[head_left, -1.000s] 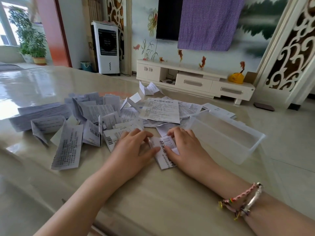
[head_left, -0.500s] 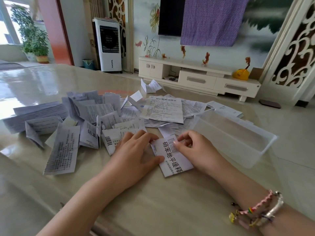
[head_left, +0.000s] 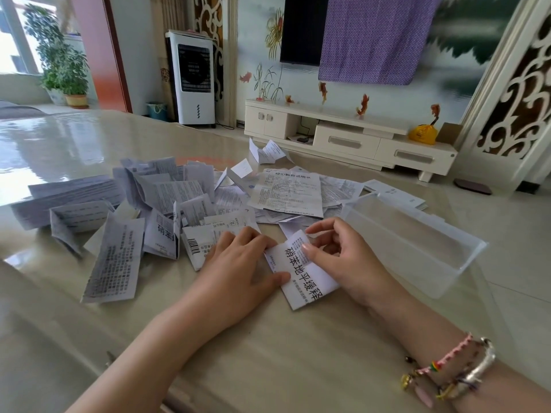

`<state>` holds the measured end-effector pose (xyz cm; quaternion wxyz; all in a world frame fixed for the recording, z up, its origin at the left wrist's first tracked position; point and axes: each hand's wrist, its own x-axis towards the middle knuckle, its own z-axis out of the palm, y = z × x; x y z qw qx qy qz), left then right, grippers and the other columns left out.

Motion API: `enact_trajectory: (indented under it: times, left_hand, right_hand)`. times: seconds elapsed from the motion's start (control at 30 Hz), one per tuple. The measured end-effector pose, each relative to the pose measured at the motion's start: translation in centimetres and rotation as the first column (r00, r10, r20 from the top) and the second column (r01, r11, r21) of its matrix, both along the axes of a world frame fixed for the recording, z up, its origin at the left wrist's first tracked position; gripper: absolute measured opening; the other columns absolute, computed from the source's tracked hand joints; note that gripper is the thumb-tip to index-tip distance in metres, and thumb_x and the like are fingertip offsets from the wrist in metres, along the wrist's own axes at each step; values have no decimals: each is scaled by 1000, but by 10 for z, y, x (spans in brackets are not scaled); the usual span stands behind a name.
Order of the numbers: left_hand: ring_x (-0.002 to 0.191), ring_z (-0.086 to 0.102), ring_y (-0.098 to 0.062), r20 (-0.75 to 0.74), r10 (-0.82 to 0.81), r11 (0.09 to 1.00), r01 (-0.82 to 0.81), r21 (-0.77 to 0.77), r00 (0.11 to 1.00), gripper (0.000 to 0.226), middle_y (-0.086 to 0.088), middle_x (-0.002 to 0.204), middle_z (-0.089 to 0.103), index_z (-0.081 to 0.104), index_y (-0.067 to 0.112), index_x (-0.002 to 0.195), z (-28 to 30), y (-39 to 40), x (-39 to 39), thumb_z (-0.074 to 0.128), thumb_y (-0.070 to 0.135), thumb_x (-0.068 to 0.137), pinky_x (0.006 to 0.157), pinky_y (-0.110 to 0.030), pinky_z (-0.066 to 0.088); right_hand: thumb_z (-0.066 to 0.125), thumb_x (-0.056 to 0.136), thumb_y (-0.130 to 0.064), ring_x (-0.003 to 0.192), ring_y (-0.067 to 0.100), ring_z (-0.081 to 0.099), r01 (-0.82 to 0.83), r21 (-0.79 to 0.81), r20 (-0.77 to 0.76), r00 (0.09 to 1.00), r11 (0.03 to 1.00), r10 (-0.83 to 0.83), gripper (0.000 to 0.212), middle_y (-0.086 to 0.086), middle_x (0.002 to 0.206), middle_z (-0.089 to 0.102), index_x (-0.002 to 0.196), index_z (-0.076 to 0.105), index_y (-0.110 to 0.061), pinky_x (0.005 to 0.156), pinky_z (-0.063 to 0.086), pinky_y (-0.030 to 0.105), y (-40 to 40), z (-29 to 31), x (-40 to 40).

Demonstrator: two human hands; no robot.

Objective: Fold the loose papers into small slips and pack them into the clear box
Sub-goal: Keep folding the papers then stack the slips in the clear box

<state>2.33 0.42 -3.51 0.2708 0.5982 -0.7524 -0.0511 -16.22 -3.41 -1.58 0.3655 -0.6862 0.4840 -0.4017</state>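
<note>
A folded white paper slip (head_left: 301, 274) with large black characters lies on the beige table in front of me. My left hand (head_left: 238, 263) lies flat with its thumb pressing the slip's left edge. My right hand (head_left: 343, 257) has curled fingers, and its thumb and forefinger pinch the slip's upper right corner. The clear box (head_left: 417, 245) stands empty just right of my right hand. A pile of loose printed papers (head_left: 185, 204) spreads behind and left of my hands, with one large flat sheet (head_left: 289, 193) on top.
A stack of folded slips (head_left: 65, 201) lies at the table's far left. A long printed strip (head_left: 114, 263) rests left of my left arm. The table's right edge (head_left: 489, 338) runs just past the box. A TV cabinet (head_left: 351, 138) stands beyond the table.
The slip has come out from under my hands and now lies open to view. My right hand moved from flat on the paper to pinching its upper corner. The left hand stayed pressing.
</note>
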Motion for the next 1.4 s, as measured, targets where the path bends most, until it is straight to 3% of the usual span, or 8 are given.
enact_trajectory:
  times: [0.23,0.47,0.6,0.67,0.73,0.9,1.27,1.4]
  left_hand:
    - [101,27,-7,3,4,1000,-4,-3,1000,53,21,116,37,45,36,130,2,2,-1,50,63,84,96,-24,29]
    - [98,24,-7,17,8,998,-7,-58,1000,52,19,121,39,45,35,126,3,6,-2,46,65,83,97,-26,31]
    - [97,25,-6,14,2,998,-2,-62,1000,50,19,117,42,45,36,122,3,7,-3,47,64,82,96,-26,30]
    - [98,26,-7,4,4,998,-4,-62,1000,49,19,117,43,45,36,123,3,7,-3,49,63,83,98,-27,31]
    - [102,27,-7,-3,7,998,-7,-60,1000,53,19,119,43,41,37,129,3,7,-3,49,63,83,100,-27,30]
    - [103,26,-8,8,11,998,-10,-65,1000,52,18,120,42,39,41,134,3,6,-4,49,60,86,101,-28,30]
    - [107,25,-9,35,26,999,-25,-26,999,45,18,121,37,52,40,129,3,5,-3,47,60,88,103,-28,30]
    - [102,20,-8,108,21,999,-18,-30,994,43,21,125,32,51,39,130,6,7,-7,43,57,92,100,-25,24]
  right_hand:
    - [68,87,-15,69,-2,55,-8,-148,-138,990,989,-13,20,-10,86,62,101,64,-28,62,41,9,10,1,-3]
    - [73,82,-18,99,-1,51,16,-391,-281,950,920,-136,26,-17,102,58,102,65,-33,76,32,1,14,1,-3]
    - [73,83,-24,83,2,61,15,-183,-167,985,983,-46,16,-8,89,66,92,60,-23,65,42,9,10,2,1]
    - [66,89,-32,73,8,60,38,-108,-247,967,993,-64,16,-5,80,64,88,57,-19,62,42,13,3,0,4]
    - [59,93,-35,64,8,52,62,-154,-403,907,986,-120,23,-6,70,58,81,54,-16,59,39,19,-2,0,8]
    - [50,95,-34,78,23,55,48,-184,-630,761,982,-156,25,0,76,57,76,45,-18,62,37,33,-6,8,22]
    - [43,96,-37,79,25,50,104,-157,-720,669,982,-185,25,0,82,57,78,43,-20,61,33,31,-10,10,28]
    - [40,98,-36,81,28,53,71,-247,-739,632,966,-235,20,7,93,63,91,41,-17,62,37,33,-6,4,29]
